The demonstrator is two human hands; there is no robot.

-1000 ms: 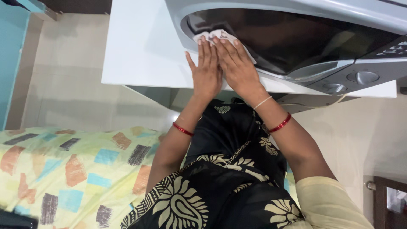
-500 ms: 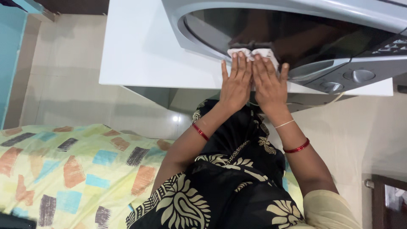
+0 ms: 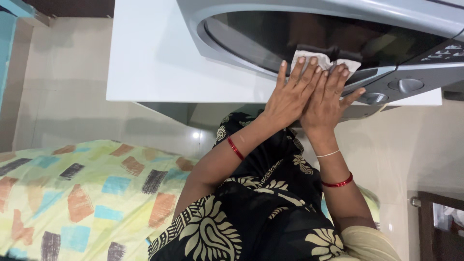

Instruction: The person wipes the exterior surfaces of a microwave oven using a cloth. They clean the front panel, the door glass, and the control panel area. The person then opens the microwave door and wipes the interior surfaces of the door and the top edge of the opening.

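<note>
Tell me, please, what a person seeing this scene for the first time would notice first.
The eye goes first to the two hands, the left hand and the right hand, pressed flat side by side on a white cloth against the dark glass door of a silver microwave oven, which stands on a white table. Next come the red bangles on both wrists and the colourful patterned bedsheet at lower left.

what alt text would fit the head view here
Both hands, left hand beside right hand, press a white cloth flat against the dark glass door of a silver microwave on a white table. A patterned bedsheet lies below left.
</note>
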